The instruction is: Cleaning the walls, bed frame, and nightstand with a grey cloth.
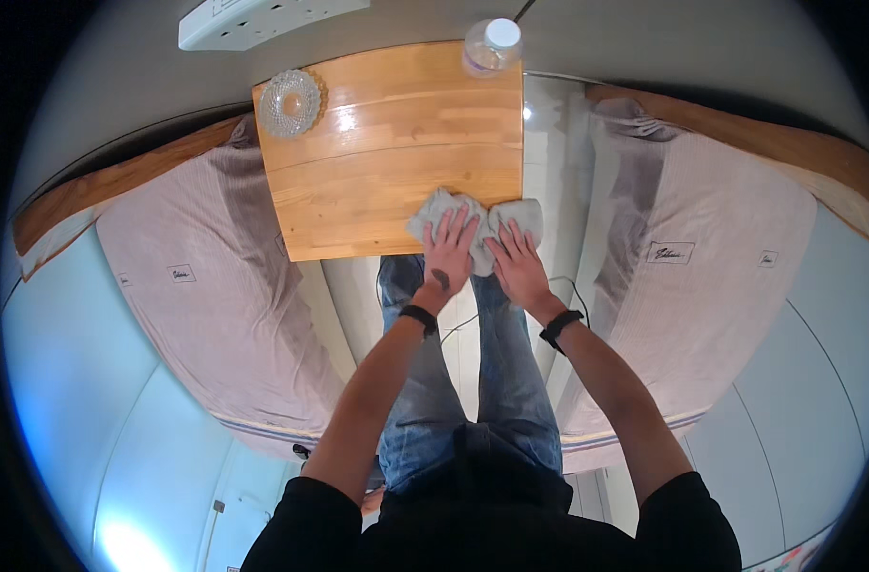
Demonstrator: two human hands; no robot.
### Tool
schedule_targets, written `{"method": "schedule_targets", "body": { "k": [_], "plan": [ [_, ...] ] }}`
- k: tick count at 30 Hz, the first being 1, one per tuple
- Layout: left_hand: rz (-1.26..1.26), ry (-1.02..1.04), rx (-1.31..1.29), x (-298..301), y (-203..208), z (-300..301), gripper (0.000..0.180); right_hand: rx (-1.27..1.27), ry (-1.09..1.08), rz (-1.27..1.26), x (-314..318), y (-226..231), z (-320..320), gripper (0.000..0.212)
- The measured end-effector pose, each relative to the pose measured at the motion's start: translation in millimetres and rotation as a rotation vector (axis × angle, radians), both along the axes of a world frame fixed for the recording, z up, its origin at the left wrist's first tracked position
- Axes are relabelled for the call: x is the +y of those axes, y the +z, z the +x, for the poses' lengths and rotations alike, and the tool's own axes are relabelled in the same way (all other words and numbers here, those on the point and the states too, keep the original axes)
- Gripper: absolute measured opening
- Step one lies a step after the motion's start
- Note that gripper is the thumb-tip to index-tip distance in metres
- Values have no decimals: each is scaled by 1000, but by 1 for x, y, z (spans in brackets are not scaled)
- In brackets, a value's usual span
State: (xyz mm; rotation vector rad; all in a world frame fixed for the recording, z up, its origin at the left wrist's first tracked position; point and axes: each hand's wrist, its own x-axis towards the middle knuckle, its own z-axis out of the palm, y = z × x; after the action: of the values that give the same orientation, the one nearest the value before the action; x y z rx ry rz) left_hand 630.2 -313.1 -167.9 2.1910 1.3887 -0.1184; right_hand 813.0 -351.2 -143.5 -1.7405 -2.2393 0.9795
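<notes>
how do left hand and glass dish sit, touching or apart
Apart: the head view shows bare tabletop between the left hand, at the near edge, and the glass dish, at the far left corner.

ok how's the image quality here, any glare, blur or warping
Head view: glare spots on the wooden table right of the glass dish, a blown-out patch at lower left; head view: fisheye bending of the table's far edge, dark corners; head view: left hand, right hand and grey cloth look fairly sharp.

Table [387,162]: glossy wood | rag [482,255]: matt cloth | dish [273,105]: ridged, seemingly glass
</notes>
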Motion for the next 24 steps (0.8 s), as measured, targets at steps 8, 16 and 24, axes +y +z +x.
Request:
{"method": "schedule_targets", "body": {
  "k": [8, 16, 24],
  "plan": [
    [-20, -118, -248, 34, 8, -20, 68, -119, -138, -123, -3, -4, -31, 50],
    [111, 58, -239, 117, -11, -121, 71, -245, -222, 36, 87, -24, -159, 61],
    [164, 293, -139, 105, -16, -268, 75, -40, -105, 132, 146, -19, -301, 57]
  ]
}}
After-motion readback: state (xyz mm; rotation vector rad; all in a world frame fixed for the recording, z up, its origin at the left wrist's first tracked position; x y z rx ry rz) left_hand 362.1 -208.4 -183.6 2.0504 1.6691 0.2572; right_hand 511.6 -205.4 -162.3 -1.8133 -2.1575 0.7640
